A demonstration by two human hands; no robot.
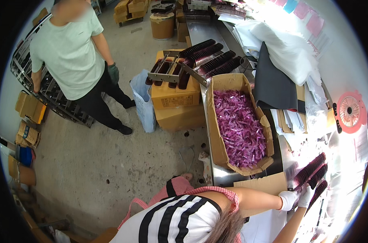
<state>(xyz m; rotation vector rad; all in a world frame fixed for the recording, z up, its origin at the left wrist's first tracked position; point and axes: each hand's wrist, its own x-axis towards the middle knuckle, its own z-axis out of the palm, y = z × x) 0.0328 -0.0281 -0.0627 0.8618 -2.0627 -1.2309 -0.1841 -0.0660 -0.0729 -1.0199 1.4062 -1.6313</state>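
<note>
Both of my hands, in white gloves, are at the near end of a rack of dark purple ribbed rows (309, 170) on the bench at right. My left hand (288, 200) is curled beside the rack's near left corner; what its fingers hold is hidden. Just right of it, my right hand (305, 197) closes on the near end of the rack, between the rows. Bright glare washes out the bench beyond. To the left of the rack stands an open cardboard box (270, 158) filled with small translucent purple pieces (240, 128).
A flat cardboard sheet (269, 184) lies by my left forearm. Another dark ribbed rack (200, 65) rests across stacked cartons (180, 115) and the bench. White foam sheets (287, 46) and a pink fan (350, 111) are at right. Another person (70, 56) stands at left by a metal trolley.
</note>
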